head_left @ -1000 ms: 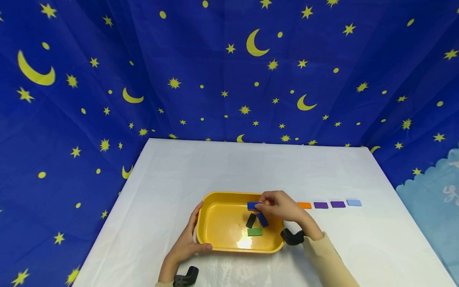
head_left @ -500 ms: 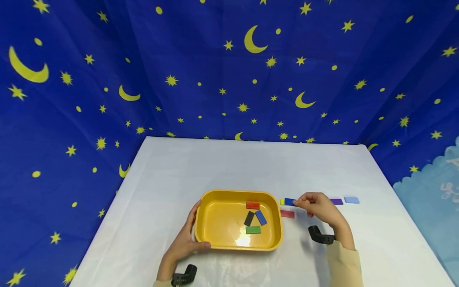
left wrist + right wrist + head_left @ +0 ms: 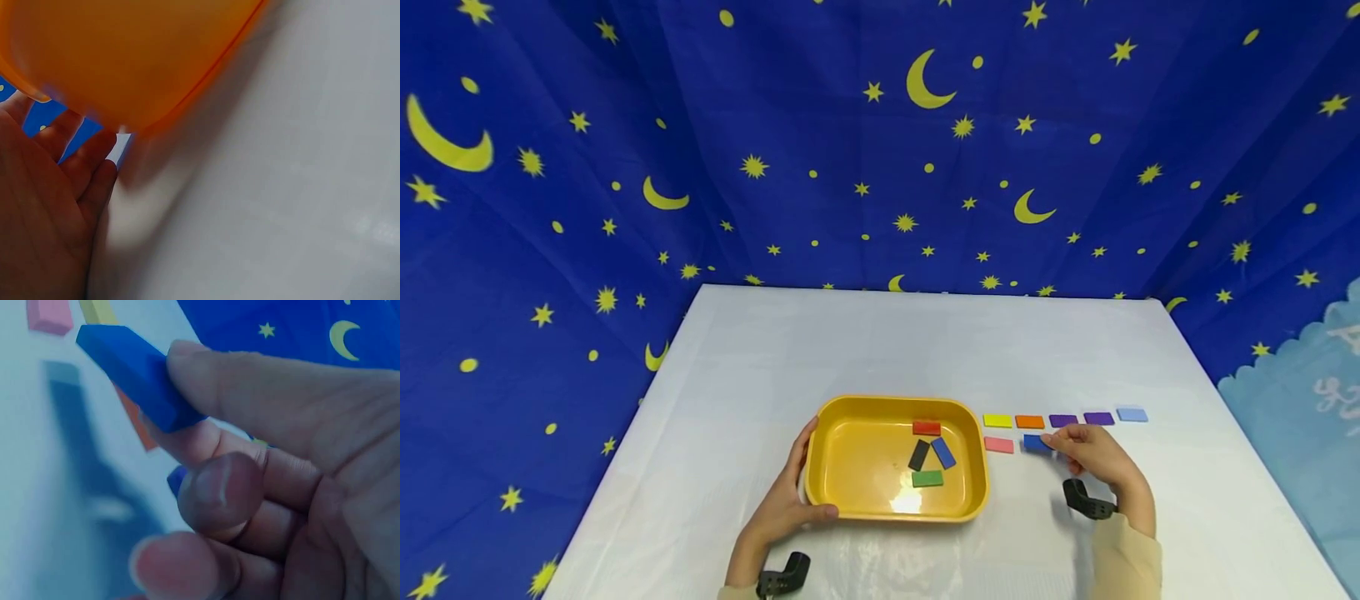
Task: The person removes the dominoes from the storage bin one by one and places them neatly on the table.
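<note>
- So the blue block (image 3: 1036,443) is hanging over the bench (image 3: 850,350), just left of the right hand (image 3: 1093,454), long axis running roughly sideways, free end pointing at the pink block (image 3: 999,445).
- Right hand's the nearer one and is pinching the other end, thumb against fingers.
- Behind it, a row is running yellow block (image 3: 997,421), orange block (image 3: 1029,422), two purple blocks (image 3: 1098,418), light blue block (image 3: 1132,414).
- Left hand (image 3: 786,504) is gripping the tray (image 3: 887,510) at its left end.
- Tray's holding a red block (image 3: 927,427), black block (image 3: 918,455), green block (image 3: 927,479) and second blue block (image 3: 943,453), all sitting rightward.

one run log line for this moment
left hand: holds yellow tray; right hand: pinches blue block above table, near pink block; in tray: red block, green block, black block, second blue block
</note>
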`<state>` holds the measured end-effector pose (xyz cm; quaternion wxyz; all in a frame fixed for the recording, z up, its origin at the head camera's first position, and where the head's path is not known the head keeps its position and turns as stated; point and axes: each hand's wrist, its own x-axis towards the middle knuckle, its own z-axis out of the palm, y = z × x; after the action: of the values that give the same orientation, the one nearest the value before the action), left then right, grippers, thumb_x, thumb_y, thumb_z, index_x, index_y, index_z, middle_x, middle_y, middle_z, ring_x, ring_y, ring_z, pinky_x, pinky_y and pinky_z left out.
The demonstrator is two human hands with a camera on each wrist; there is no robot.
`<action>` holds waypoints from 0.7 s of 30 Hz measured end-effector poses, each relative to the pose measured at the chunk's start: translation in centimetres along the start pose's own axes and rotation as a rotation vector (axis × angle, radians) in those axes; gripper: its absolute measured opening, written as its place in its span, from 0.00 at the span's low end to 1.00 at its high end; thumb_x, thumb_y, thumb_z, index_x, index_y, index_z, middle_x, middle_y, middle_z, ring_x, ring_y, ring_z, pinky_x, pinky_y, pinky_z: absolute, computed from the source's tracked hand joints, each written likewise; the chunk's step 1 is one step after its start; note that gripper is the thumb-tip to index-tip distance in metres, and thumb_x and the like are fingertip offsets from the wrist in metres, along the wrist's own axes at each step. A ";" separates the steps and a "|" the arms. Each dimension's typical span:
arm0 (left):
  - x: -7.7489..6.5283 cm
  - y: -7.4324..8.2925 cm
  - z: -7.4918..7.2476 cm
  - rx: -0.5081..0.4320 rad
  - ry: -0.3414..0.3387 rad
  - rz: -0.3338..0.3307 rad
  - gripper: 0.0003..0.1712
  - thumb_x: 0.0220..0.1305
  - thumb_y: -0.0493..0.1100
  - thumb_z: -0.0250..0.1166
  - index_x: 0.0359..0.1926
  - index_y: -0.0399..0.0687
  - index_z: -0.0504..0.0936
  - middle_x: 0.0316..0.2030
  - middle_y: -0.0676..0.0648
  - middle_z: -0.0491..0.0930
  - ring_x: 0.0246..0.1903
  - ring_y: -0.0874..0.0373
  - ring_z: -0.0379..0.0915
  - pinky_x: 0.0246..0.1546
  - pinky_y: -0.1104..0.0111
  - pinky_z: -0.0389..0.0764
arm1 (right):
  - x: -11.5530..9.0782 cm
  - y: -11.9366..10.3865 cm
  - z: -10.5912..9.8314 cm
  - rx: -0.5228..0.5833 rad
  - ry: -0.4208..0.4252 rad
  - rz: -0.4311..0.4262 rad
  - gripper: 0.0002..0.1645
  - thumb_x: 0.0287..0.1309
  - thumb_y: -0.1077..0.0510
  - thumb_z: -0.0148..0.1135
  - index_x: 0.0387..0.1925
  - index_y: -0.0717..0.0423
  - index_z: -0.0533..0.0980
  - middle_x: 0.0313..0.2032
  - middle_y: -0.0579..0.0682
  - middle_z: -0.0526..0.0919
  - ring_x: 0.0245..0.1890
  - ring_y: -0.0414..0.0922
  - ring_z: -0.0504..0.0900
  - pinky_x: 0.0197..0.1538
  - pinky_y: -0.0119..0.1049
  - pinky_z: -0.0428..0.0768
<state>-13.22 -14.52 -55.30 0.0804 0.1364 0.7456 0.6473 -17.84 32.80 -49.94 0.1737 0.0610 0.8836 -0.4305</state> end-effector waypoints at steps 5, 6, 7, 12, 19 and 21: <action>-0.1 0.0 -0.1 -0.010 0.000 -0.005 0.68 0.40 0.36 0.78 0.74 0.70 0.44 0.70 0.50 0.53 0.66 0.49 0.51 0.62 0.42 0.46 | 0.1 0.6 0.2 0.018 -0.009 0.008 0.21 0.59 0.45 0.63 0.32 0.62 0.78 0.14 0.47 0.68 0.17 0.45 0.69 0.29 0.37 0.64; -0.1 0.0 -0.1 -0.009 0.002 -0.007 0.68 0.40 0.37 0.78 0.74 0.70 0.44 0.70 0.50 0.54 0.66 0.49 0.51 0.62 0.42 0.46 | 0.2 0.7 0.2 0.022 -0.010 0.009 0.21 0.59 0.45 0.63 0.32 0.62 0.79 0.14 0.46 0.68 0.17 0.44 0.69 0.29 0.37 0.64; -0.1 -0.1 -0.1 -0.010 0.002 -0.008 0.68 0.40 0.37 0.78 0.74 0.70 0.44 0.70 0.50 0.54 0.66 0.49 0.51 0.62 0.41 0.46 | 0.2 0.7 0.3 0.030 -0.009 0.011 0.20 0.59 0.46 0.64 0.31 0.62 0.79 0.14 0.46 0.68 0.16 0.44 0.69 0.28 0.37 0.65; 0.0 -0.1 0.0 -0.002 0.001 -0.008 0.68 0.39 0.38 0.79 0.74 0.70 0.44 0.70 0.50 0.53 0.66 0.49 0.50 0.62 0.41 0.46 | 0.4 0.8 0.7 0.020 0.009 0.032 0.20 0.58 0.46 0.64 0.29 0.61 0.78 0.13 0.46 0.67 0.15 0.42 0.68 0.26 0.35 0.66; 0.0 -0.1 -0.1 0.013 -0.003 0.007 0.69 0.38 0.38 0.80 0.74 0.70 0.44 0.70 0.50 0.55 0.66 0.50 0.51 0.62 0.42 0.45 | 0.6 0.9 1.1 -0.041 0.069 0.077 0.21 0.56 0.45 0.66 0.28 0.61 0.77 0.12 0.46 0.68 0.15 0.42 0.68 0.24 0.35 0.65; 0.0 -0.1 -0.1 0.014 -0.007 0.013 0.69 0.38 0.38 0.80 0.74 0.70 0.44 0.70 0.50 0.55 0.66 0.50 0.52 0.61 0.42 0.46 | 0.6 0.9 1.1 -0.040 0.087 0.101 0.21 0.55 0.45 0.67 0.28 0.60 0.76 0.13 0.46 0.69 0.16 0.42 0.69 0.23 0.35 0.65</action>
<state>-13.31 -14.62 -55.40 0.0777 0.1441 0.7489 0.6422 -17.87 32.46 -51.51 0.1580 0.1207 0.8945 -0.4004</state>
